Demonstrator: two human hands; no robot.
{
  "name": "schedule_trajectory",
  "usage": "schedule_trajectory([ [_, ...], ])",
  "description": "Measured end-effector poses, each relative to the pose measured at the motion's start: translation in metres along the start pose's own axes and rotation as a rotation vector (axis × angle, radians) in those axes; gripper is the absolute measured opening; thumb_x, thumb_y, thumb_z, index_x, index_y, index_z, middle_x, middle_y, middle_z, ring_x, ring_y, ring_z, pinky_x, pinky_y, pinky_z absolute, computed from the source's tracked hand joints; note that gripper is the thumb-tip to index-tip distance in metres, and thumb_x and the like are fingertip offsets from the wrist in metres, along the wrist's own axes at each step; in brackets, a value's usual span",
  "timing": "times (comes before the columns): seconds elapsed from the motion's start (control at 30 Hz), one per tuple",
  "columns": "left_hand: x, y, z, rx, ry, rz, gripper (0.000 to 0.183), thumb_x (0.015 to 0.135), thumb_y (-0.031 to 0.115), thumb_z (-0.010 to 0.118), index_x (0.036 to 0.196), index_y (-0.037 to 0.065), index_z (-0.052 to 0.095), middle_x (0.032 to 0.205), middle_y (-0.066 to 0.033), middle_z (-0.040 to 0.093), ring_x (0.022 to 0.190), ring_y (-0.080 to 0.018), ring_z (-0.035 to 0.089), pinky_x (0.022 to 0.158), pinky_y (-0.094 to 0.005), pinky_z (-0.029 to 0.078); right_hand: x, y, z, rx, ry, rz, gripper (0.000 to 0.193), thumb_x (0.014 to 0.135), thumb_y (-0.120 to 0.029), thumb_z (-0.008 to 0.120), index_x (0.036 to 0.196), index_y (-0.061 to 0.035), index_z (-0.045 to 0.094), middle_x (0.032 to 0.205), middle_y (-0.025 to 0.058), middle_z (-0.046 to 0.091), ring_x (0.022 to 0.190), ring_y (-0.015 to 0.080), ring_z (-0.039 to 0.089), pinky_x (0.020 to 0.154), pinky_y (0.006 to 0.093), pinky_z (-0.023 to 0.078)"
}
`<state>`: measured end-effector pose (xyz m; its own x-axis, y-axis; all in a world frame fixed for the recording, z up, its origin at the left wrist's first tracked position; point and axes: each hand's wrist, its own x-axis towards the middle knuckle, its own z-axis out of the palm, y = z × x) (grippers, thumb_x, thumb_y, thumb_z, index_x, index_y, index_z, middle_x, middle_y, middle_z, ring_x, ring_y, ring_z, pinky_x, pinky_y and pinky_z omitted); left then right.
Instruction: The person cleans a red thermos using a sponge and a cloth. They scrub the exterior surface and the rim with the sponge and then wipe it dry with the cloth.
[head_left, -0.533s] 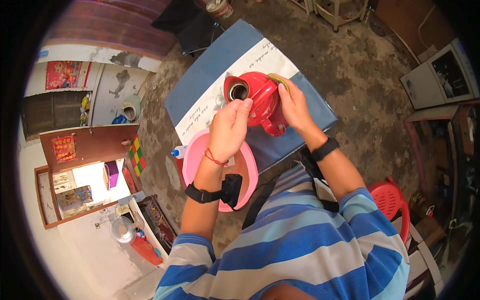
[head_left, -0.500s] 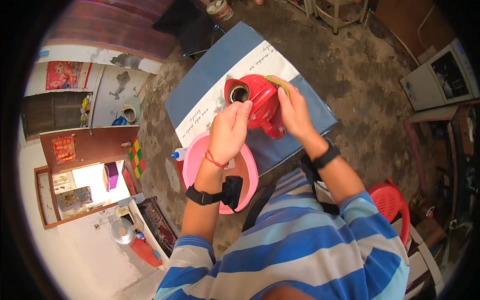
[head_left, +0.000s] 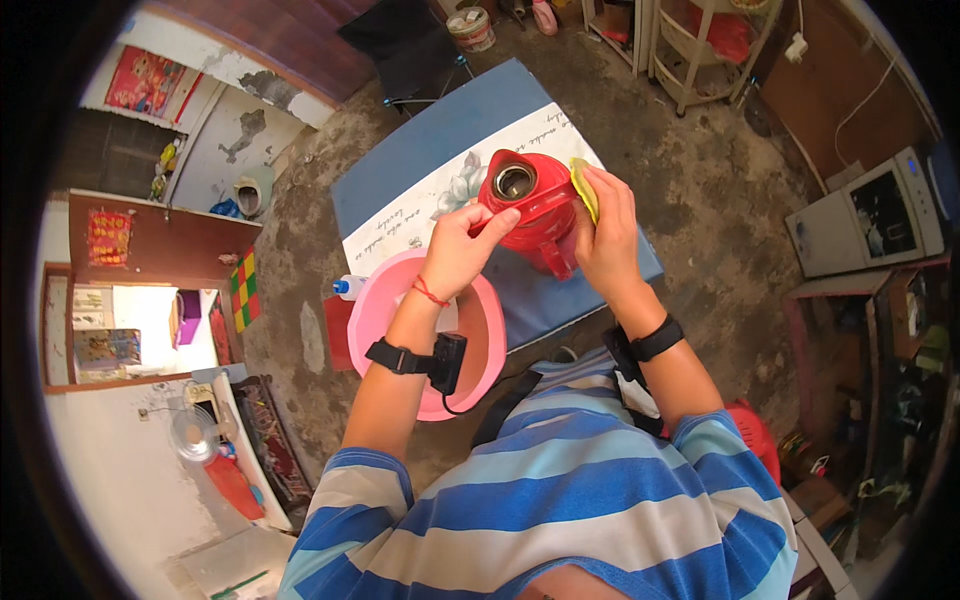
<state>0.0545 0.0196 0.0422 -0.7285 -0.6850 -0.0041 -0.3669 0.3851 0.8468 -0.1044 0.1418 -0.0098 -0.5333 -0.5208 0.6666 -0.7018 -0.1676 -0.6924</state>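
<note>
A red thermos jug (head_left: 537, 215) stands over the table with its uncapped round mouth facing up and a metallic lining showing inside. With fingers closed on its near left rim, my left hand (head_left: 462, 243) steadies the jug, the thumb lying along the top. My right hand (head_left: 612, 232) is closed round a thin yellow-green sponge or cloth (head_left: 584, 190), pressed against the jug's right side. The jug's handle (head_left: 556, 258) points toward me, between my hands. Whether the jug's base rests on the table cannot be seen.
Beneath the jug is a blue table with a white printed band (head_left: 420, 205). A pink basin (head_left: 488, 372) sits at its near left, beside a white bottle with a blue cap (head_left: 349, 288). A black folding chair (head_left: 408, 55) is beyond, a shelf rack (head_left: 690, 75) at far right.
The jug has turned more upright, its mouth shifting right. My right hand and the sponge or cloth have moved slightly right and down along its side. The whole view has turned a little.
</note>
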Motion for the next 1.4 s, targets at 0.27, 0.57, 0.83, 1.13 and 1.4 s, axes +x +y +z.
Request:
schedule_trajectory([
  [0.27,-0.006,0.008,0.025,-0.362,0.079,-0.107,0.048,0.101,0.041,0.049,0.077,0.000,0.060,0.063,-0.0013,0.054,0.060,-0.0081,0.049,0.057,-0.0256,0.041,0.030,-0.030,-0.020,-0.348,-0.183,-0.292,0.045,0.072,0.001,0.065,0.115,-0.0058,0.058,0.118,0.0095,0.056,0.114,0.0297,0.051,0.103,0.0487,0.035],
  [0.57,-0.017,-0.003,0.037,-0.412,0.056,-0.039,0.050,0.105,0.039,0.035,0.086,-0.001,0.059,0.074,-0.0052,0.060,0.070,-0.0148,0.055,0.068,-0.0310,0.046,0.045,-0.058,-0.017,-0.422,-0.500,-0.419,0.031,0.077,-0.008,0.059,0.108,-0.0065,0.060,0.112,0.0067,0.057,0.112,0.0278,0.050,0.106,0.0473,0.032],
  [0.83,-0.021,-0.007,0.047,-0.670,0.062,-0.103,0.070,0.102,0.060,0.020,0.093,0.004,0.062,0.082,-0.0008,0.057,0.076,-0.0092,0.053,0.068,-0.0244,0.045,0.069,-0.055,-0.021,-0.550,-0.576,-0.518,0.014,0.077,-0.010,0.062,0.091,-0.0094,0.061,0.101,0.0074,0.060,0.106,0.0293,0.052,0.106,0.0500,0.032],
  [1.13,-0.018,0.003,0.042,-0.751,-0.013,-0.155,0.076,0.100,0.063,0.015,0.084,0.003,0.060,0.083,-0.0034,0.058,0.076,-0.0093,0.053,0.076,-0.0254,0.049,0.069,-0.060,-0.019,-0.335,-0.668,-0.566,0.016,0.074,-0.007,0.058,0.090,-0.0038,0.060,0.097,0.0113,0.059,0.103,0.0331,0.052,0.094,0.0457,0.041],
  [1.4,-0.019,0.001,0.038,-0.722,-0.082,-0.092,0.077,0.097,0.067,0.016,0.085,0.004,0.059,0.081,-0.0033,0.056,0.075,-0.0098,0.053,0.076,-0.0255,0.049,0.090,-0.021,-0.025,-0.349,-0.598,-0.346,0.013,0.078,-0.004,0.055,0.089,-0.0043,0.062,0.096,0.0122,0.060,0.102,0.0338,0.052,0.090,0.0453,0.042],
])
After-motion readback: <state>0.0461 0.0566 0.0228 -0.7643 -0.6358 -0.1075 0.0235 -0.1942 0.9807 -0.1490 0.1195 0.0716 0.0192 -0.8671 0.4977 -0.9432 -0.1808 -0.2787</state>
